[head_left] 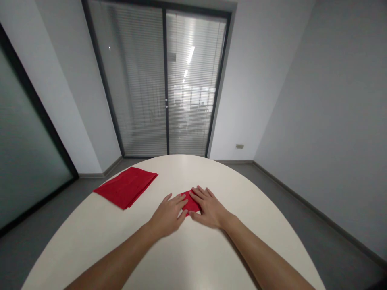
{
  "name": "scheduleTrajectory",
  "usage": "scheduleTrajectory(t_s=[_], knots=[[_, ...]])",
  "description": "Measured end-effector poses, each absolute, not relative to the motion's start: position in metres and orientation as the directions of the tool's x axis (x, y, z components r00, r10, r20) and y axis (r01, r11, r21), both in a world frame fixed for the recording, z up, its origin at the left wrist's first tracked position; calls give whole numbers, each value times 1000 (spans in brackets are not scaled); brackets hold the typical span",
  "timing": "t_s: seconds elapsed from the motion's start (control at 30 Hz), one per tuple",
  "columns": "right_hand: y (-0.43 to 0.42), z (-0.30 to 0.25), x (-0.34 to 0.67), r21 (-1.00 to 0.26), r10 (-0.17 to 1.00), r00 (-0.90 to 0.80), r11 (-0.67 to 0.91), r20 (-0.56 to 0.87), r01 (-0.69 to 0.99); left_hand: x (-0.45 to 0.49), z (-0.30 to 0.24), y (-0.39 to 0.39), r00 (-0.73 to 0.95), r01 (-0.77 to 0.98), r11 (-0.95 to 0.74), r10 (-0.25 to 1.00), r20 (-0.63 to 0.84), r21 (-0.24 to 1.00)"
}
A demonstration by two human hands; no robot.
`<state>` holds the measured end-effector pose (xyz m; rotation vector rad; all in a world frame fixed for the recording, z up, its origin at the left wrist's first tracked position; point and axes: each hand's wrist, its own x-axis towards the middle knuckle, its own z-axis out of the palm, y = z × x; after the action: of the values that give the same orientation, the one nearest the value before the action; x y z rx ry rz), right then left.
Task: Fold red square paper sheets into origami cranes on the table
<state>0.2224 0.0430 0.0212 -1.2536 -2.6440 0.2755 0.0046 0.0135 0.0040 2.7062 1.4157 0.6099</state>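
Note:
A small folded piece of red cloth or paper [191, 203] lies flat near the middle of the white round table [193, 257]; which material it is I cannot tell. My left hand [169, 214] rests on its left side, fingers stretched out and spread. From the right, my right hand [209, 208] lies flat over its right edge with the fingers apart. Both hands cover parts of the red piece, and only its middle shows between them. Farther left, a larger stack of red sheets [127, 187] sits by the table's edge, untouched.
The table's curved rim runs round in front and on both sides. Beyond it stand a glass partition with blinds [145, 88], a white wall [260, 80] with a socket plate [240, 146], and a frosted panel [27, 141] at the left. Grey floor [290, 197] surrounds the table.

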Motion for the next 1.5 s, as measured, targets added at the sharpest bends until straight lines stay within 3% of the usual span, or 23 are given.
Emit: scheduleTrajectory(t_s=[0.3, 0.53, 1.07, 1.27, 1.5], knots=[[43, 24, 223, -255, 768, -635, 633, 84, 731, 7, 8, 10, 407, 853, -488, 843, 352, 182], [40, 28, 222, -285, 770, -630, 630, 105, 722, 6, 11, 11, 483, 789, -580, 790, 379, 204], [45, 17, 222, -292, 841, -540, 525, 32, 800, 7, 6, 12, 418, 829, -523, 813, 405, 195], [43, 23, 222, -271, 786, -605, 614, 124, 741, 7, 9, 12, 380, 853, -487, 825, 419, 186], [44, 23, 224, -297, 768, -630, 632, 119, 715, 6, 7, 13, 376, 862, -476, 831, 411, 174]])
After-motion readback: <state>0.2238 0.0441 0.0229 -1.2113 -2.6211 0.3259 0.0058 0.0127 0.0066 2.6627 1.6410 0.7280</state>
